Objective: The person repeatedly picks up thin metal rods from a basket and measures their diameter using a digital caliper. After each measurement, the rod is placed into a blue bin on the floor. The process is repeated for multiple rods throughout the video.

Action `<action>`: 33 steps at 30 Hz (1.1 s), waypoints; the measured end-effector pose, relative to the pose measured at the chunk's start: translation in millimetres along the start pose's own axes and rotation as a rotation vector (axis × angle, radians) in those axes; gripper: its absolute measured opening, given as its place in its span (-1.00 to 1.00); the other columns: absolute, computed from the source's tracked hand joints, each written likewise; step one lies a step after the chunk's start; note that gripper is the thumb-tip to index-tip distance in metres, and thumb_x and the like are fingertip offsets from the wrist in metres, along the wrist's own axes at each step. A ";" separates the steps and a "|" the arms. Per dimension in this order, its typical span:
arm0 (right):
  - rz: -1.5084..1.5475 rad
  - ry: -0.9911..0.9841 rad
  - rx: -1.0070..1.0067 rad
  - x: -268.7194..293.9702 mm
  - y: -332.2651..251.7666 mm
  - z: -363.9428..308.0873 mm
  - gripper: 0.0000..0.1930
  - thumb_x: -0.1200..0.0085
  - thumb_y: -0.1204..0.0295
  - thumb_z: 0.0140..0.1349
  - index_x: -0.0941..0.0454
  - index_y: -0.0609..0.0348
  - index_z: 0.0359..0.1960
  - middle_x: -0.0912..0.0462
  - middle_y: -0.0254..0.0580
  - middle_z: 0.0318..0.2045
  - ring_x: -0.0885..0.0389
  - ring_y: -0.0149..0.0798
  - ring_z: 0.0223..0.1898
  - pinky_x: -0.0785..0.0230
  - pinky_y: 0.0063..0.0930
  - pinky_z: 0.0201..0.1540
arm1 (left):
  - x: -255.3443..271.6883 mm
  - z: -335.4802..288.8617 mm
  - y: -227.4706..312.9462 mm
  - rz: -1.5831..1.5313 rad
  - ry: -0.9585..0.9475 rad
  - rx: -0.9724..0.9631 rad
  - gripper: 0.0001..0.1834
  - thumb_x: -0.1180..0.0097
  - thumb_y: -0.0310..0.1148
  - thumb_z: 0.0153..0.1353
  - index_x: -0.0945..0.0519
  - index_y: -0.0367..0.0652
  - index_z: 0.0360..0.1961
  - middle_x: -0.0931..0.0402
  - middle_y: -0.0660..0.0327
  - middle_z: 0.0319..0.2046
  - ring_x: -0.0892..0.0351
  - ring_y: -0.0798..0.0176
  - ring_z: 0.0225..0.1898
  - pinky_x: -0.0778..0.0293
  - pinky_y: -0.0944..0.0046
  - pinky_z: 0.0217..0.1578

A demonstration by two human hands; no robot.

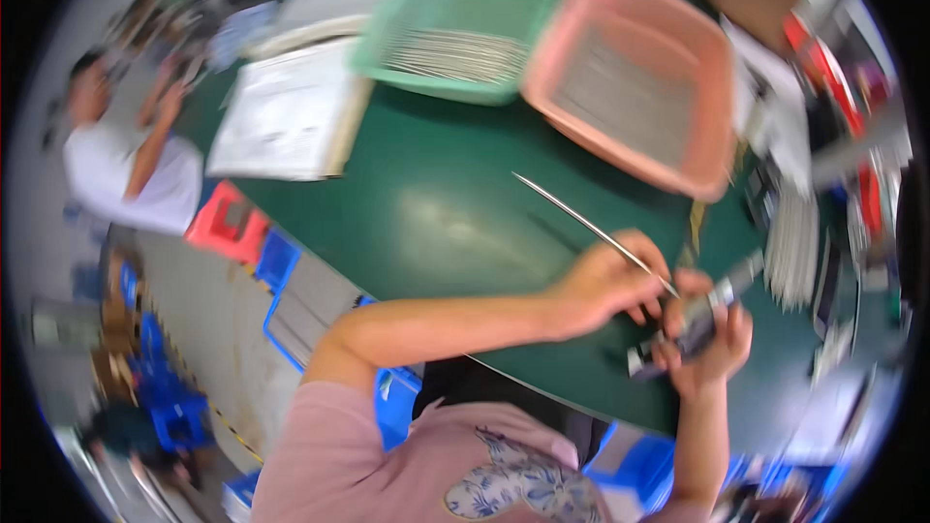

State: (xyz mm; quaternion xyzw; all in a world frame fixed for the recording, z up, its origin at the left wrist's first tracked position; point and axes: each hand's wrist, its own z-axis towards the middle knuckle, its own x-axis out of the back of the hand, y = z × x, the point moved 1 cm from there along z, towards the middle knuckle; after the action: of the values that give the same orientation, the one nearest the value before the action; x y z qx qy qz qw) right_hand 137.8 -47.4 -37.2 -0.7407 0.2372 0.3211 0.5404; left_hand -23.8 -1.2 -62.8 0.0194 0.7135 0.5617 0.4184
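Note:
My left hand (pixel 612 283) is closed around a thin metal rod (pixel 581 220). The rod slants up and to the left over the table, ending in a narrow tip, while its lower end reaches my right hand. In my right hand (pixel 715 353) is a micrometer (pixel 696 329) with a dark frame and a silver barrel, blurred by motion. The rod's lower end is close to the micrometer; whether it sits between the jaws I cannot tell. Both hands are held over the right part of the green table (pixel 407 232).
Behind my hands stand a green bin (pixel 387 48) holding many similar rods and a pink bin (pixel 635 160) with grey contents. Papers (pixel 281 121) lie at the left. A stack of thin strips (pixel 792 252) and tools crowd the right. A person in white (pixel 136 174) sits at far left.

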 end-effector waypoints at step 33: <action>-0.023 0.101 -0.015 19.9 -23.1 1.2 -0.32 0.44 -0.19 0.15 -0.43 0.28 -0.44 -0.52 -0.05 -0.60 -0.31 -0.36 -0.83 -0.20 -0.61 -0.77 | -10.9 -0.2 -1.1 0.118 -0.152 0.237 -0.82 0.03 -0.42 0.18 -0.36 -0.32 -0.26 -0.44 0.08 -0.29 -0.49 0.29 -0.28 -0.50 0.33 -0.30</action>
State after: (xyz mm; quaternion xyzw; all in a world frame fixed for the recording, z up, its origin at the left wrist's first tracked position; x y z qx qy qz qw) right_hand 167.2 -39.3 -37.0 -0.7625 0.2533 0.2790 0.5260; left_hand -16.3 -7.2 -57.4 0.1531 0.7388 0.4939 0.4321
